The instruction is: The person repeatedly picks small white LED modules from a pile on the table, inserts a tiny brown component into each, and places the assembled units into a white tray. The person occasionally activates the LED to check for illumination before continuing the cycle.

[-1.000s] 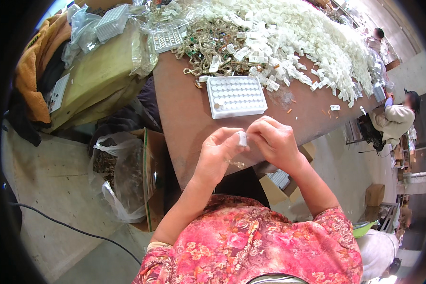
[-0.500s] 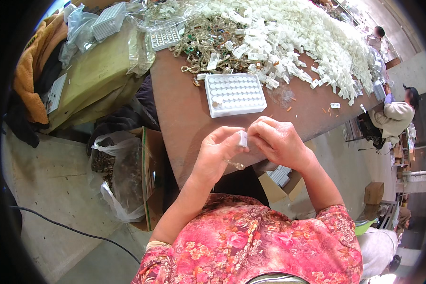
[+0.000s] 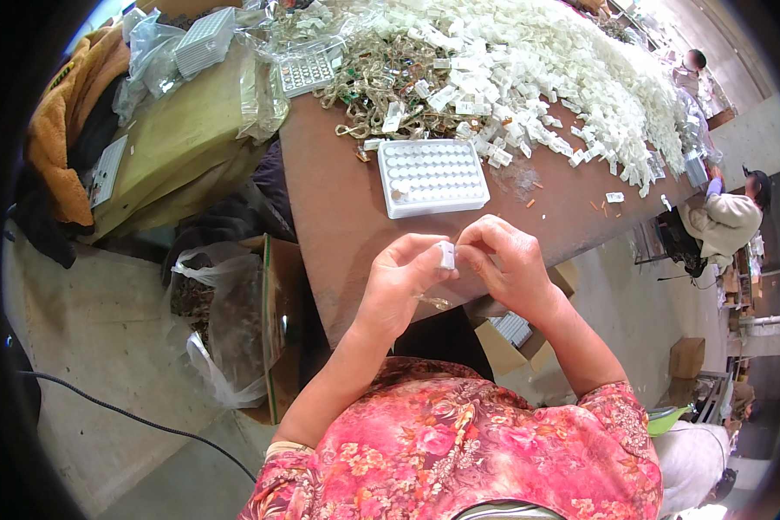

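Note:
Above the table's near edge, my left hand (image 3: 400,282) pinches a small white tag (image 3: 445,254) between thumb and fingers. A thin, shiny, pale-gold strand (image 3: 433,302) hangs below that palm; whether it joins the tag I cannot tell. My right hand (image 3: 509,260) is beside the tag with thumb and fingertips pressed together; anything between them is hidden. Just beyond both hands lies a white plastic tray (image 3: 433,208) with rows of round recesses. One recess at its left holds a small, pale, round piece.
A large heap of white tags (image 3: 572,87) covers the table's far side, next to tangled cord-like strands (image 3: 390,74). At left are a yellow-green wrapped bundle (image 3: 191,121) and a box (image 3: 282,329) with a plastic bag. A carton (image 3: 516,334) stands below right. People work at far right.
My right hand's fingers have shifted slightly at the tag. The left hand keeps its pinch almost in place. The whole view has moved a little.

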The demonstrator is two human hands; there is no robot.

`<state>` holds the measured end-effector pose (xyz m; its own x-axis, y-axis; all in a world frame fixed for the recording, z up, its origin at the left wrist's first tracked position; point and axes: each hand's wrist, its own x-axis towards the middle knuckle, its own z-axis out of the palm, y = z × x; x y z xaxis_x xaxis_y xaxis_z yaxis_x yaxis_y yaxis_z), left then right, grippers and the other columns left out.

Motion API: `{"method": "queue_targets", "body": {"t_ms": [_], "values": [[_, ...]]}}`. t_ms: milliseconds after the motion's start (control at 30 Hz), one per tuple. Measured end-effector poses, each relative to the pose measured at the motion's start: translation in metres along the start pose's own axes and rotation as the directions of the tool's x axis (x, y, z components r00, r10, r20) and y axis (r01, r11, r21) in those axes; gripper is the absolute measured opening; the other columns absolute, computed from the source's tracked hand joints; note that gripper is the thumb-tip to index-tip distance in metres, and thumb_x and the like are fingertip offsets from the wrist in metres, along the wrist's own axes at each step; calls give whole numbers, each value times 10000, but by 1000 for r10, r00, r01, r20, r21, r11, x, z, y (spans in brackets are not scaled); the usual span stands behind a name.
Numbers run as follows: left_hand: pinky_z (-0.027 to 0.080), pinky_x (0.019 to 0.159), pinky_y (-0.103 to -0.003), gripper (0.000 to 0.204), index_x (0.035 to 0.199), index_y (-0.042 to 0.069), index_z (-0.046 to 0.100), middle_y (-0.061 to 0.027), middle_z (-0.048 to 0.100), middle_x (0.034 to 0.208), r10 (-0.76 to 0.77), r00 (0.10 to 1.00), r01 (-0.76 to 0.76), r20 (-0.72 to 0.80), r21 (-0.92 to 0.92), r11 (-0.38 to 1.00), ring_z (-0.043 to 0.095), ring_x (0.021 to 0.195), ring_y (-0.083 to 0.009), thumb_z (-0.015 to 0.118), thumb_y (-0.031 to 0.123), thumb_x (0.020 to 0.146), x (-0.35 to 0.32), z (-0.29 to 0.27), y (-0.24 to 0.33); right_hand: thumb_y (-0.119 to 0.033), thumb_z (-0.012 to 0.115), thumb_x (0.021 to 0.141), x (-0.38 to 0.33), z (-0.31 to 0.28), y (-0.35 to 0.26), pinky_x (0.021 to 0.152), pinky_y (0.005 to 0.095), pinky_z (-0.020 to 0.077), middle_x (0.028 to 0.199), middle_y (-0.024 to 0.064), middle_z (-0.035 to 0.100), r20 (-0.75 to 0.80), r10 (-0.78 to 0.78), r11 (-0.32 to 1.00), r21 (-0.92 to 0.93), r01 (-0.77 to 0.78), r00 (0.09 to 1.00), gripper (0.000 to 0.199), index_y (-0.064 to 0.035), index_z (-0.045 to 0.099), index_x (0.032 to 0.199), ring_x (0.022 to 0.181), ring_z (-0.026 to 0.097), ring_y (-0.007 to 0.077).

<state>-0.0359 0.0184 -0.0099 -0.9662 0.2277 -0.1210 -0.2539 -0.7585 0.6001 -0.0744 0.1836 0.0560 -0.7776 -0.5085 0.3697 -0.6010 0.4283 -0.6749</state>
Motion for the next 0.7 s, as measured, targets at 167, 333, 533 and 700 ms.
{"method": "queue_targets", "body": {"t_ms": [167,333,533,700], "values": [[521,770,-284,240,1096,-24,597,-98,657,960,-13,999,11,-30,-70,998,639,819,-180,604,163,946,2,-2,0,24,626,829,1,8,-3,595,351,503,778,126,584,-49,-56,998,-45,53,997,88,-14,560,873,664,602,297],[506,791,-298,268,1092,-21,612,-92,656,991,-26,1000,27,11,-66,997,630,834,-181,632,193,932,1,-5,0,22,633,828,2,4,-4,590,337,502,786,122,585,-6,42,997,71,-41,999,98,-12,558,881,666,604,279],[512,801,-310,242,1087,-17,614,-95,655,1014,-23,999,26,29,-86,996,622,874,-167,614,177,942,2,-5,0,24,621,838,3,7,-1,582,345,494,784,132,572,-17,-65,997,-37,64,998,92,-15,550,884,651,590,296],[518,802,-312,232,1087,-13,614,-89,653,1018,-15,1000,16,14,-62,998,619,889,-158,606,171,946,1,-4,-2,31,612,843,-3,18,2,578,347,489,776,134,568,-56,-34,998,-46,32,998,90,-16,549,885,633,577,297]]}}
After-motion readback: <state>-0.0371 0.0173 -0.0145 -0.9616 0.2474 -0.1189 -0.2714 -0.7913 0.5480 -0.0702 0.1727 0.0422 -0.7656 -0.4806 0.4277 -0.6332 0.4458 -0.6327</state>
